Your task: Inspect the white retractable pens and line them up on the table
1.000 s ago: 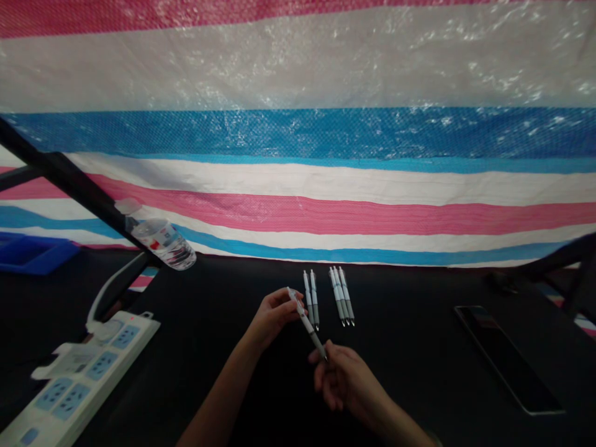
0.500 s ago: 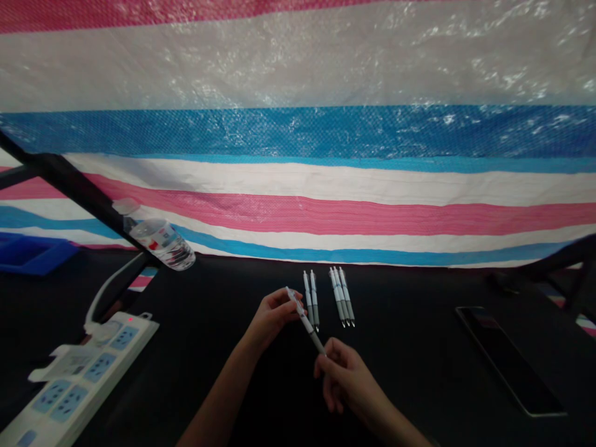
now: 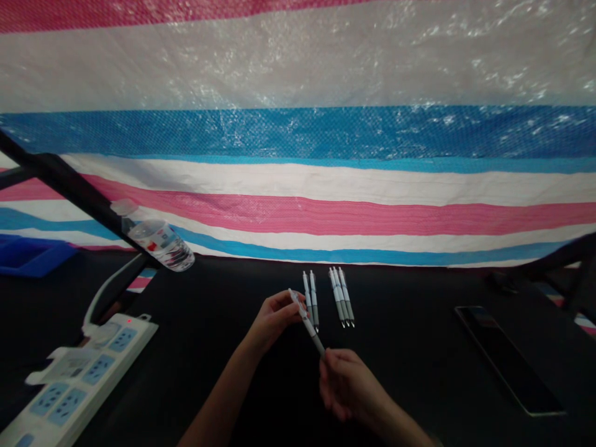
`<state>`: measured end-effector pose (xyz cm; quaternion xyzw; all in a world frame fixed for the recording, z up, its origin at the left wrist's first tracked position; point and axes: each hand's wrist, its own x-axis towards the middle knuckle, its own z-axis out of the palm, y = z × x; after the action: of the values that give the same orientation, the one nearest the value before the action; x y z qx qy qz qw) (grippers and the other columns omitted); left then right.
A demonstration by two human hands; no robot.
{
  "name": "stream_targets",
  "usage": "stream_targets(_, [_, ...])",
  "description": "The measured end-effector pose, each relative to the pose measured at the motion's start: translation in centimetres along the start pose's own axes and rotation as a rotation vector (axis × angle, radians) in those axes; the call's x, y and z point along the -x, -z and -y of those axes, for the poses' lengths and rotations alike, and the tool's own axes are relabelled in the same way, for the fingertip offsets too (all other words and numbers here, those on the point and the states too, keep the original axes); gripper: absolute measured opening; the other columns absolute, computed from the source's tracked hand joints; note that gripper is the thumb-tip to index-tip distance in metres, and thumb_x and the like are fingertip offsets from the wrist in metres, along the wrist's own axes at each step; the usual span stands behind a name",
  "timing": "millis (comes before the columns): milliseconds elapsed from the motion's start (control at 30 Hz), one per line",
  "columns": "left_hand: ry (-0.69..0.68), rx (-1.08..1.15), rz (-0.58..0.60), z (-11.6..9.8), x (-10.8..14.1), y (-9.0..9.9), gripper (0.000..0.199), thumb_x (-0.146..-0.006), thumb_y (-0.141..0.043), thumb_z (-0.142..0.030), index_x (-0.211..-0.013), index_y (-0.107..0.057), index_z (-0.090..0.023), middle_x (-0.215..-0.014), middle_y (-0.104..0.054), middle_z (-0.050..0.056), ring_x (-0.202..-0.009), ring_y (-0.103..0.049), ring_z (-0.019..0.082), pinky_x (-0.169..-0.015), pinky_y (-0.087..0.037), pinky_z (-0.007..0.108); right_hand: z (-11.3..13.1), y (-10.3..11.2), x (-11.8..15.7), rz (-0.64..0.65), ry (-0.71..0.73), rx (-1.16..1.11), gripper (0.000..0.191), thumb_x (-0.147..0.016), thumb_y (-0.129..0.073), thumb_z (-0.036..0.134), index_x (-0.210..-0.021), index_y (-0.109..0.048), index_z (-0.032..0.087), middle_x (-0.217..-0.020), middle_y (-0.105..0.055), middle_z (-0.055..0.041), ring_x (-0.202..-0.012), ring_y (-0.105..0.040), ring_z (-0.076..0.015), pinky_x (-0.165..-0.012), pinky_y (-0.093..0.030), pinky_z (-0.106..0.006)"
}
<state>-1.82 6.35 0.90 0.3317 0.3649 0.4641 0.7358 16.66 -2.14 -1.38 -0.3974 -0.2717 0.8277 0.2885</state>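
Observation:
My left hand is shut on the upper barrel of a white-and-grey retractable pen, which slants down to the right. My right hand is at the pen's lower grey end, with its curled fingers at or very near the tip. Whether they grip it is hard to tell. Just beyond my hands, a pair of similar pens lies side by side on the black tabletop. To their right lie 3 more pens in a tight group, their tips toward me.
A white power strip with a cable lies at the left, and a dark phone or tablet lies at the right. A plastic water bottle and a blue tray are beyond at the left. A striped tarpaulin hangs behind the table.
My right hand has shifted slightly right and down along the pen's lower end. My left hand and the pen it holds have barely moved.

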Motion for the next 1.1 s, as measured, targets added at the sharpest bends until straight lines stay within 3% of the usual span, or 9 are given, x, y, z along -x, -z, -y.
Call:
stream_targets(167, [-0.034, -0.010, 0.015, 0.4, 0.0, 0.1, 0.027, -0.072, -0.083, -0.031, -0.091, -0.075, -0.013, -0.079, -0.070, 0.006, -0.072, -0.068, 0.018, -0.073, -0.054, 0.030, 0.0, 0.0, -0.1, -0.011, -0.027, -0.052, 0.058, -0.069, -0.066, 0.073, -0.067, -0.053, 0.017, -0.041, -0.056, 0.0011, -0.024, -0.039, -0.0064, -0.026, -0.017, -0.016])
stream_targets(433, [-0.100, -0.057, 0.030, 0.9, 0.2, -0.9, 0.042, -0.072, -0.083, -0.031, -0.110, -0.074, -0.016, -0.079, -0.064, 0.002, -0.071, -0.067, 0.018, -0.071, -0.053, 0.030, 0.1, -0.3, -0.1, -0.059, 0.149, 0.200, 0.072, -0.079, -0.048, 0.080, -0.086, -0.064, 0.010, -0.052, -0.061, -0.0014, -0.031, -0.049, -0.0083, -0.031, -0.026, -0.017])
stream_targets(600, [-0.105, -0.132, -0.045, 0.7, 0.2, -1.1, 0.051, -0.072, -0.083, -0.030, -0.119, -0.070, -0.018, -0.078, -0.066, 0.000, -0.064, -0.066, 0.015, -0.065, -0.053, 0.027, 0.5, -0.3, 0.3, -0.175, 0.285, 0.446, 0.064, -0.088, -0.045, 0.072, -0.096, -0.065, 0.011, -0.058, -0.061, -0.0005, -0.037, -0.049, -0.0073, -0.035, -0.029, -0.017])
stream_targets(767, [-0.142, -0.194, -0.086, 0.2, 0.4, -1.5, 0.073, -0.072, -0.082, -0.030, -0.138, -0.052, -0.024, -0.076, -0.069, -0.002, -0.060, -0.068, 0.016, -0.060, -0.053, 0.026, 0.8, -0.3, 0.5, -0.180, 0.297, 0.480, 0.061, -0.090, -0.043, 0.069, -0.097, -0.066, 0.012, -0.060, -0.062, -0.0005, -0.038, -0.049, -0.0079, -0.036, -0.029, -0.018])
stream_targets(1100, [-0.138, -0.186, -0.109, 0.7, 0.2, -1.3, 0.048, -0.071, -0.083, -0.027, -0.110, -0.056, -0.024, -0.072, -0.064, -0.006, -0.058, -0.071, 0.018, -0.056, -0.055, 0.026, 0.8, -0.1, 0.2, -0.197, 0.279, 0.452, 0.060, -0.088, -0.046, 0.070, -0.094, -0.064, 0.013, -0.059, -0.061, 0.0000, -0.038, -0.050, -0.0079, -0.036, -0.030, -0.017])
